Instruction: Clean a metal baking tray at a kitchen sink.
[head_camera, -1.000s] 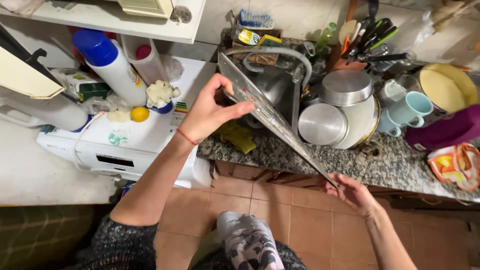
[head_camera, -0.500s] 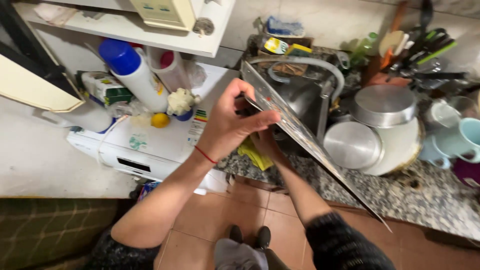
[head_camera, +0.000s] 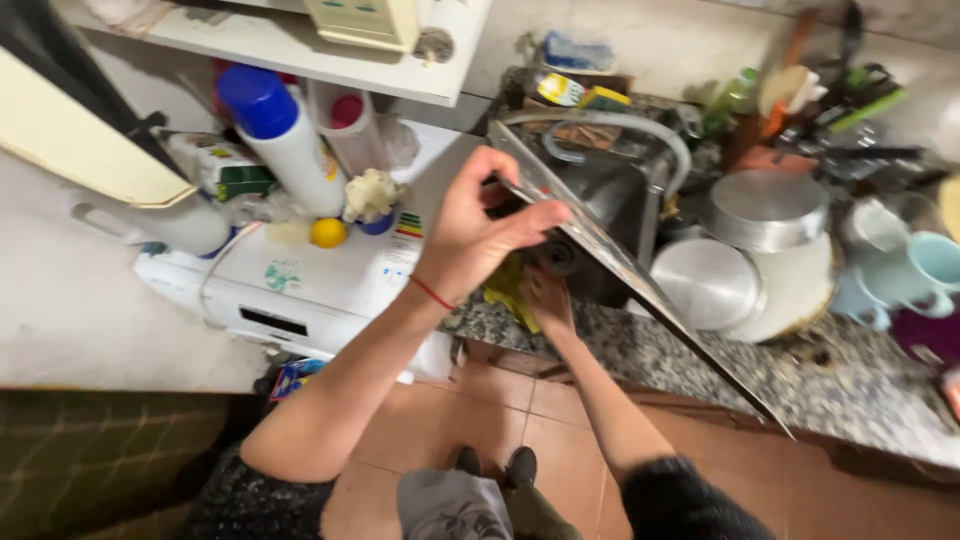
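My left hand (head_camera: 478, 232) grips the upper edge of a large flat metal tray (head_camera: 640, 288). The tray is seen almost edge-on and slants from above the sink (head_camera: 600, 195) down to the right, past the counter's front edge. My right hand (head_camera: 546, 300) reaches under the tray to the counter's edge by the sink, and it touches or lies next to a yellow cloth (head_camera: 508, 285). Its fingers are partly hidden, so I cannot tell whether it holds the cloth. A grey curved hose (head_camera: 620, 124) arches over the sink.
A granite counter (head_camera: 690, 360) carries a steel pot (head_camera: 768, 208), a round lid (head_camera: 705, 282) and pale mugs (head_camera: 935, 262) on the right. To the left, a white appliance (head_camera: 300, 285) bears a blue-capped bottle (head_camera: 275, 140) and a small yellow ball (head_camera: 328, 232). A white shelf (head_camera: 300, 45) hangs above.
My right hand has let go of the tray's lower end and moved under it to the yellow cloth. My left hand alone now holds the tray, and the view has shifted right.
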